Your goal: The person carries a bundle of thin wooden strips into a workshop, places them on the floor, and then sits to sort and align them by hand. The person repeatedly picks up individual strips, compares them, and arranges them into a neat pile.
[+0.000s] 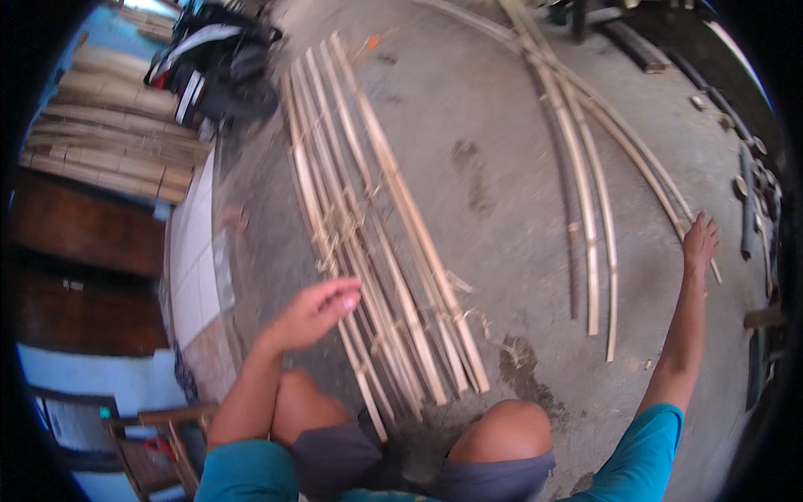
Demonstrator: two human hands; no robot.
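Note:
A bundle of long split bamboo strips (368,226) lies on the concrete floor in front of my knees, tied together with thin bindings. My left hand (318,311) hovers over the near left part of the bundle, fingers loosely curled, holding nothing. My right hand (699,241) is stretched far out to the right with fingers spread, touching the end of a loose curved bamboo strip (644,167). More loose bamboo strips (585,217) lie between the bundle and that hand.
A parked motorbike (213,63) stands at the upper left. Stacked bamboo pieces (109,134) lie along the left edge beside a white tiled ledge (196,251). Dark poles and small items (747,201) line the right edge. A wooden chair (155,452) stands at the lower left.

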